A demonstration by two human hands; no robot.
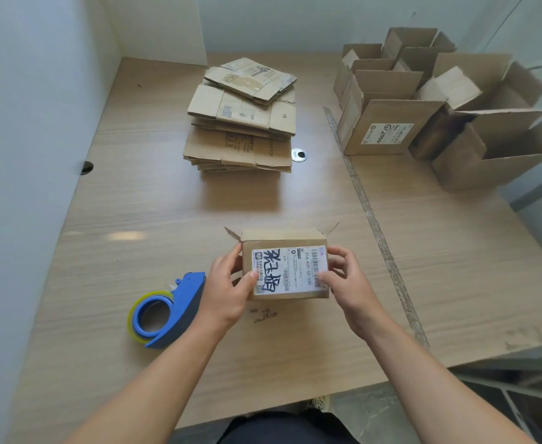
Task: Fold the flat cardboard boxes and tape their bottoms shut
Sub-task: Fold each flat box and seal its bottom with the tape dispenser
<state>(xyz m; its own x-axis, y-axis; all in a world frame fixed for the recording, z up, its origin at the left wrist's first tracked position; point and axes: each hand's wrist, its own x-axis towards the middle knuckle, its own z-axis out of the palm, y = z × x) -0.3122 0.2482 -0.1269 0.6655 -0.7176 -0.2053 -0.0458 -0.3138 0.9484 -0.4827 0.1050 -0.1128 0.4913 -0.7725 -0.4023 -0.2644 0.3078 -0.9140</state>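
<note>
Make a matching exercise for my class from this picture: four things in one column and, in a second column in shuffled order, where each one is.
Things
1. labelled box
2. tape dispenser
3. stack of flat boxes
4. folded open boxes

Places
A. far right of the table
B. lying on the table beside the left hand
C. gripped between left hand and right hand
D. far middle of the table

Pairs: 1-C, 2-B, 3-D, 4-A
</note>
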